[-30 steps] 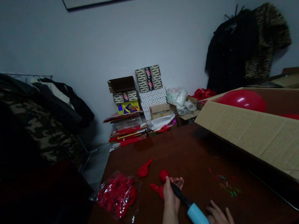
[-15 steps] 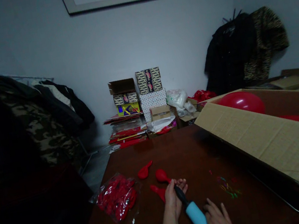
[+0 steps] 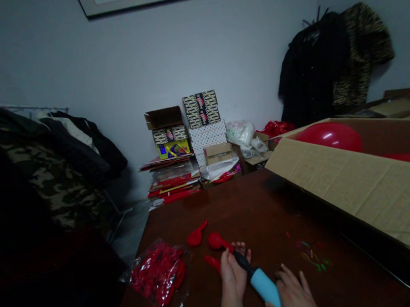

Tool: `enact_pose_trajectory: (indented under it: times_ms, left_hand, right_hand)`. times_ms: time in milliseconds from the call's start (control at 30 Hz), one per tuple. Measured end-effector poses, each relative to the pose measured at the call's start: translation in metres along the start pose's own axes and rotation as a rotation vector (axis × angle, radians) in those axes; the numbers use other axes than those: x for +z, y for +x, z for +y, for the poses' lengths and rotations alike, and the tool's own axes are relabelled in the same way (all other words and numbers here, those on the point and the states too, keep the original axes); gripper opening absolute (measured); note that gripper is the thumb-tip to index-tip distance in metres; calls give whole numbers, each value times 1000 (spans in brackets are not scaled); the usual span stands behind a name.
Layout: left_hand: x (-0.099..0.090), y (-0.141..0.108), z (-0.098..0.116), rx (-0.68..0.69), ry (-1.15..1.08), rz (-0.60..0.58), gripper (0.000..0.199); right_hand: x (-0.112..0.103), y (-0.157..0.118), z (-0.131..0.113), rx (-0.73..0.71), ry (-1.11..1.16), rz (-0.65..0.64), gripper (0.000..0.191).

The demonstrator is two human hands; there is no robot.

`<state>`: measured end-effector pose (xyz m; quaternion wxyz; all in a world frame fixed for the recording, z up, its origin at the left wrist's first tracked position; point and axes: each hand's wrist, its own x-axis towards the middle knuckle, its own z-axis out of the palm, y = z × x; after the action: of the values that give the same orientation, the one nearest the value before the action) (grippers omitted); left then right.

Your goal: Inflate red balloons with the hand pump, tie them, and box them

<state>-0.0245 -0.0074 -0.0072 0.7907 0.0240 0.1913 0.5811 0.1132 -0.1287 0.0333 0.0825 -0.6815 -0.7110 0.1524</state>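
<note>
A light-blue hand pump (image 3: 265,289) with a black nozzle lies slanted between my hands. My left hand (image 3: 233,268) is round the neck of a red balloon (image 3: 215,241) where it meets the nozzle, with some fingertips spread. The balloon is limp and small. On the pump's blue body rests my right hand (image 3: 295,298), its thumb on the near side and its other fingers over the right side. Another red balloon (image 3: 195,237) lies flat further back, and a third (image 3: 213,262) is partly hidden behind my left hand.
A clear bag of red balloons (image 3: 158,274) lies at the left of the brown table (image 3: 236,200). Small coloured bands (image 3: 314,255) are to the right. A large open cardboard box (image 3: 368,189) holds inflated red balloons, with a dark flat object (image 3: 388,259) beside it.
The pump, both hands and the attached balloon appear slightly further left and the nozzle sits a little higher. The whole view has shifted slightly too.
</note>
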Motion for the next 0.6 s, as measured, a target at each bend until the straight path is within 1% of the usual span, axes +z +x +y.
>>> enact_pose_trajectory:
  times_ms: [67,200,333,433,500,600]
  left_hand:
    - [1,0,-1,2,15,21,15]
    - [1,2,-3,58,73,58,14]
    - [0,2,-3,21,61,45,10]
    - [-1,2,-3,23,51,47,11]
    - [1,2,-4,46,69,55,11]
    - [5,1,-6,84,123,62,14]
  right_hand:
    - [-2,-1,-1,3,-3,-7,55]
    - [-6,-3,-4,16,-1,-20,56]
    - [-7,-3,-5,52,19,-19,54]
    - [0,-3,-4,55,27,59,52]
    - [8,-3,-2,51,30,120,50]
    - [20,-3,0,40,40,175,45]
